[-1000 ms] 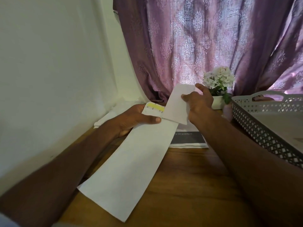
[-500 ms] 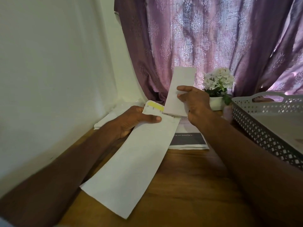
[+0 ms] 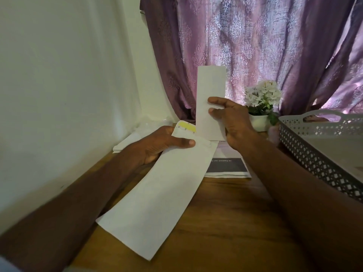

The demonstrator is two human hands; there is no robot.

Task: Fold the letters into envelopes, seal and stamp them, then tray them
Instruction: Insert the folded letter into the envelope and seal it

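Observation:
A long white envelope (image 3: 157, 199) slants from the near table up to its open mouth, where a flap with a yellow strip (image 3: 186, 127) sticks up. My left hand (image 3: 157, 146) grips the envelope near that mouth, thumb on top. A folded white letter (image 3: 210, 87) stands almost upright just above the mouth. My right hand (image 3: 229, 118) pinches its right edge, and its lower end sits at the mouth. Whether the letter's tip is inside the envelope I cannot tell.
A grey perforated tray (image 3: 314, 150) stands at the right. Printed sheets (image 3: 227, 167) lie behind the envelope, more white paper (image 3: 127, 142) at the wall. A small pot of white flowers (image 3: 262, 99) sits before the purple curtain. The wall closes off the left.
My right hand has swung the folded letter from a rightward tilt to nearly upright and raised it. The left hand and the envelope have hardly moved.

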